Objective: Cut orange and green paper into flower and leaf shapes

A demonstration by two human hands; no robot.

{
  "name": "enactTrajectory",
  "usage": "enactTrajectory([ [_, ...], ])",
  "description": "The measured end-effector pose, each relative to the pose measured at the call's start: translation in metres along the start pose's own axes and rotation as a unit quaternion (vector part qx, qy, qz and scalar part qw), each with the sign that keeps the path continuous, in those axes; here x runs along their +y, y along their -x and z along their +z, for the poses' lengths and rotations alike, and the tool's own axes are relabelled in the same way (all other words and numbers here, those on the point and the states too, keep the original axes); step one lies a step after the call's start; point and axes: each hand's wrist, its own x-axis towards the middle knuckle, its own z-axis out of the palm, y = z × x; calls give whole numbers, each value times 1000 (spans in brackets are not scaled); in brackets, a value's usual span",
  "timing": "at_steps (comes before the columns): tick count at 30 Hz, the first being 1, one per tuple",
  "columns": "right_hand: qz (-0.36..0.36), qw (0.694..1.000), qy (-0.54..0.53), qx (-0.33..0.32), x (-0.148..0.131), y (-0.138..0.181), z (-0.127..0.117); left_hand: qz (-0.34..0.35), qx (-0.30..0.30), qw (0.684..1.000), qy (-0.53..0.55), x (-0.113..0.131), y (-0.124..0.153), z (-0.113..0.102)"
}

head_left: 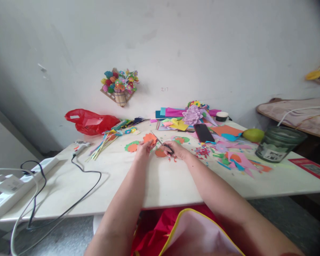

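Note:
Over the middle of the white table point(165, 185), my left hand point(144, 147) pinches an orange flower cutout point(150, 138) with a scalloped edge. My right hand point(176, 149) is closed round the dark handles of a pair of scissors point(160, 140). The scissor blades point up and left, at the cutout's right edge; whether they touch it I cannot tell. Left of my left hand lie green and orange scalloped pieces point(132, 146). Beneath my right hand is an orange piece point(160, 153) with small orange scraps. Green and orange cutouts point(180, 140) lie just behind.
Paper scraps point(237, 161), a phone point(204, 133) and a glass jar point(278, 144) stand to the right. A red plastic bag point(92, 122), thin sticks point(102, 146), a glue gun point(81, 145) and a power strip point(24, 185) with trailing cables are at left.

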Motion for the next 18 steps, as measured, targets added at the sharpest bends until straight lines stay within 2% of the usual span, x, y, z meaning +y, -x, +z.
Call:
enactTrajectory([
  [10, 3, 1000, 3, -1, 4, -3, -2, 2, -2, 1000, 14, 0, -3, -4],
  [18, 15, 1000, 1, 0, -7, 6, 2, 10, -2, 1000, 27, -1, -1, -1],
])
